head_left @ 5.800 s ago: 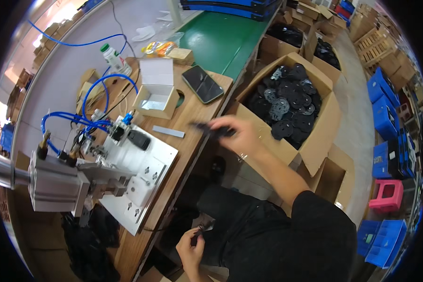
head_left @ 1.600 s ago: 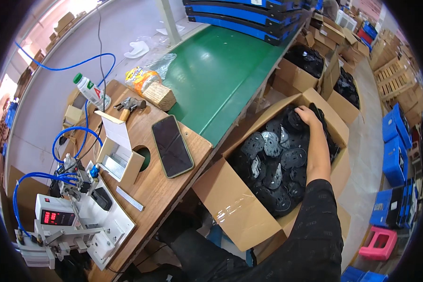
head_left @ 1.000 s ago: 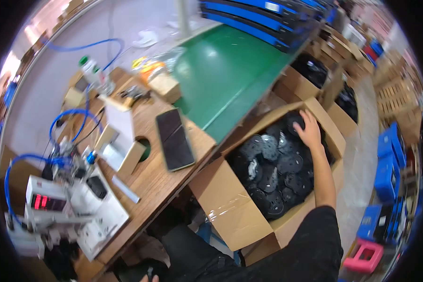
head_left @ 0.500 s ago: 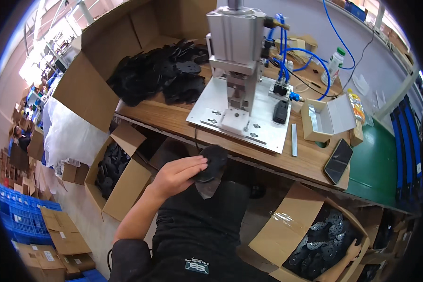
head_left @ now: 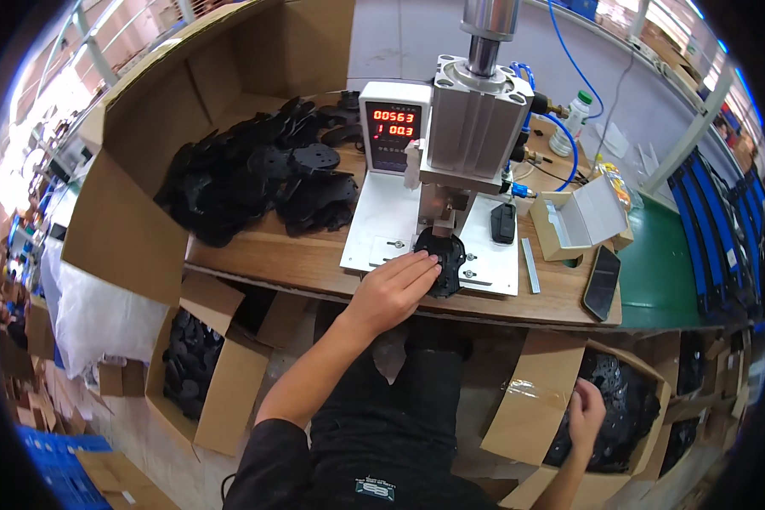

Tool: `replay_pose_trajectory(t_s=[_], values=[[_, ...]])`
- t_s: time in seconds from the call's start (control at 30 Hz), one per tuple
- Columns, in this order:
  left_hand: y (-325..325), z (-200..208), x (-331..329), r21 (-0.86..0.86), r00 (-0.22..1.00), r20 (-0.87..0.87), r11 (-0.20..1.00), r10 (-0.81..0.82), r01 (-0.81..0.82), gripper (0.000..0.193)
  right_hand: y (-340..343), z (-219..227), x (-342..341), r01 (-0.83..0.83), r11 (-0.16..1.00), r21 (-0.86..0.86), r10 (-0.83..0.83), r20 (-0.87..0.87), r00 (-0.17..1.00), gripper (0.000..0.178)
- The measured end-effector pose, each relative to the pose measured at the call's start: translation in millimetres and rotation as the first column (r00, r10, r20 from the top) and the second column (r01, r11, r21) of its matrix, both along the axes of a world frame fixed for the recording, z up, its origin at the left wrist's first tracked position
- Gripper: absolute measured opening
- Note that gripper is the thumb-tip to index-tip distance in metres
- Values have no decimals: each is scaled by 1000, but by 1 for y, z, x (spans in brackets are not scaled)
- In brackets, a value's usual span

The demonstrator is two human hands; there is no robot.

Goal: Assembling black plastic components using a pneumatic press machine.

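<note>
My left hand (head_left: pixel 393 293) holds a black plastic plate (head_left: pixel 444 265), rounded and with holes. Its fingers lie over the plate's left side, and the thumb is hidden. The plate rests on the white base (head_left: pixel 361 240) of a press (head_left: pixel 478 127), under the tool. My right hand (head_left: pixel 585 415) is over the near-left part of an open carton (head_left: pixel 646 455) of similar black plates. Its fingers are curled together, and whatever they may hold is hidden.
A heap of black plates (head_left: pixel 255 170) fills a big carton at the left. Another carton (head_left: pixel 229 387) stands below it. Beside the press are a counter display (head_left: pixel 394 127), a small black block (head_left: pixel 503 223), a metal strip (head_left: pixel 530 265), a small box (head_left: pixel 561 242) and a phone (head_left: pixel 602 283).
My left hand has carried the plate forward from above my lap onto the press base. My right hand has moved up and left from the right carton's far side. The view has shifted.
</note>
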State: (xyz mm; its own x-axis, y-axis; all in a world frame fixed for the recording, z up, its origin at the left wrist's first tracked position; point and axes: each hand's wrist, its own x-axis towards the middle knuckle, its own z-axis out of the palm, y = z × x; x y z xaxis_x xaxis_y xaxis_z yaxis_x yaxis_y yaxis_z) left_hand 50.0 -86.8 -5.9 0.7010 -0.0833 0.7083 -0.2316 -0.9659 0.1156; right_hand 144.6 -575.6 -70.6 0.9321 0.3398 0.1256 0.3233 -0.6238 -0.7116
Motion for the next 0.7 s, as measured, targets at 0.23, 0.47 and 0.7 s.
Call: replay_pose_trajectory(t_s=[0.23,0.47,0.7], values=[[31,-15,-7,-53,990,-24,989,-137,136,33,235,74,-21,-539,837,95,483,336,809,44],[8,-25,-5,-51,999,-11,998,-34,33,32,323,86,-19,-605,783,-144,602,422,678,67],[17,-20,-8,-192,986,61,968,-154,163,38,340,88,-32,-437,863,-252,504,408,761,68]])
